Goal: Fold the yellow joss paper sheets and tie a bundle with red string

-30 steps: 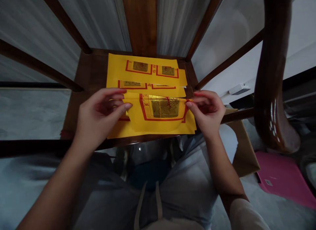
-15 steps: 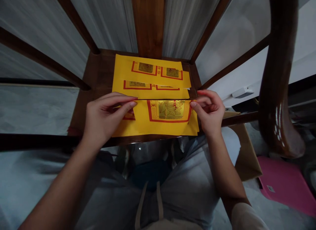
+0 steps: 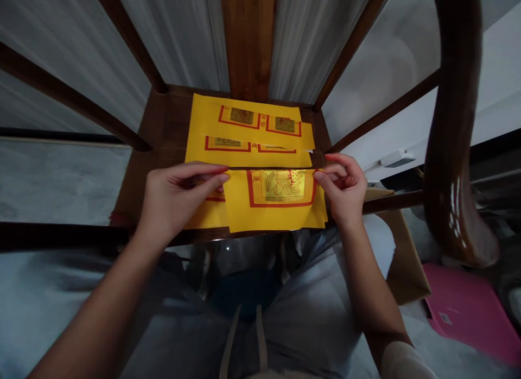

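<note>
A folded sheet of yellow joss paper (image 3: 280, 213), printed with a red frame and a gold plant picture, is stretched between my hands. My left hand (image 3: 173, 197) pinches the left end of its upper edge between thumb and fingers. At the right end of that edge, my right hand (image 3: 345, 186) grips it the same way. Beneath and to the left, part of another yellow sheet (image 3: 205, 219) shows. Farther back, more yellow papers (image 3: 203, 115) with red and gold prints overlap on a dark wooden chair seat (image 3: 140, 172).
Wooden slats (image 3: 250, 42) rise behind the seat, and a curved armrest (image 3: 458, 129) stands on the right. Below it are an open cardboard box (image 3: 407, 259) and a pink plastic stool (image 3: 468, 308). My knees flank the seat's front edge.
The held sheet has tilted, its lower part now dropping slightly past the seat's front edge, and its gold print catches more light. Both hands keep their pinch. The view has shifted slightly.
</note>
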Demonstrator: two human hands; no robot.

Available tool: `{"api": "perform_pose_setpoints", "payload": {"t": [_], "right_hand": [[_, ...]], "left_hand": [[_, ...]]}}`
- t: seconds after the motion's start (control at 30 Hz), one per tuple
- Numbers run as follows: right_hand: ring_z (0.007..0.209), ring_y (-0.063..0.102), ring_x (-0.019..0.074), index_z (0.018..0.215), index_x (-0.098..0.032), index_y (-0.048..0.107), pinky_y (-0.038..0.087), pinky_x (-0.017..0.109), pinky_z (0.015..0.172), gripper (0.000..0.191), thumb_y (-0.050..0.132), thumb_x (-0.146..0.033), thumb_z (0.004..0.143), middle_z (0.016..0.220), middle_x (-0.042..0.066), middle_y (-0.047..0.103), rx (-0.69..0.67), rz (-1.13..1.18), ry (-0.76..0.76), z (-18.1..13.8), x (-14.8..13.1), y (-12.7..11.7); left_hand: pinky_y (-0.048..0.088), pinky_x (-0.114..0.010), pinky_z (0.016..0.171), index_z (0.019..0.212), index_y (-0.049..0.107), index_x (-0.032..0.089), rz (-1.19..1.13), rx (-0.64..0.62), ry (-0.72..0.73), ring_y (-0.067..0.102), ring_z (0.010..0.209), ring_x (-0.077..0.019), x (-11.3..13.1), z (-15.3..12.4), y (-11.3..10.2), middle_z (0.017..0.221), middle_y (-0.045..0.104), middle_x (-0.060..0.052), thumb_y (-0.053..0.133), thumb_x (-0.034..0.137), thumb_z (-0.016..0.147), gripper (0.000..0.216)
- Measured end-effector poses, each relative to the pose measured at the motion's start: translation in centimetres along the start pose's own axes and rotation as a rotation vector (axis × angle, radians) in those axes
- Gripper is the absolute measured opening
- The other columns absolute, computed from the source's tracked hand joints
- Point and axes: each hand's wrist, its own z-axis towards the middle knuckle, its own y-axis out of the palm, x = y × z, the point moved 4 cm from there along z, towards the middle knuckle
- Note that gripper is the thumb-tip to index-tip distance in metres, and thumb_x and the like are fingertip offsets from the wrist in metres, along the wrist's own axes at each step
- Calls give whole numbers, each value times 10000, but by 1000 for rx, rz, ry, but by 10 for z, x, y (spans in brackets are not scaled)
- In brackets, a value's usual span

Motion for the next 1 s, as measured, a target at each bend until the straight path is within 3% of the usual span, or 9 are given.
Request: {"api": "perform_pose_setpoints", "payload": {"t": [0.3,0.4,0.6,1.0], "right_hand": [[669,671,113,1083,-313,713,592,247,681,344,881,-414,800,751,-63,688,9,70,66,1,0,2],[709,703,127,1072,-301,748,612,263,718,365,897,-431,765,758,-51,727,15,74,154,2,3,2],[716,739,152,788,-248,806,621,279,682,234,932,-414,682,785,2,803,28,96,390,0,16,2],[677,709,136,726,-237,783,578,252,632,186,902,-379,720,755,-6,794,41,52,323,-3,3,5]], "left_hand": [[708,-339,704,849,854,202,-45,-45,-68,756,709,-195,-10,4,3,894,827,-54,892,389,678,257],[703,-333,695,863,857,197,-38,-31,-96,749,688,-190,-12,5,2,844,817,-45,882,369,672,259],[700,-335,683,871,853,191,-14,2,-143,742,667,-189,-13,6,2,772,793,-35,864,315,677,230],[707,-351,717,841,828,166,-59,-46,-258,768,702,-211,-21,9,7,788,793,-47,902,308,634,262]]}}
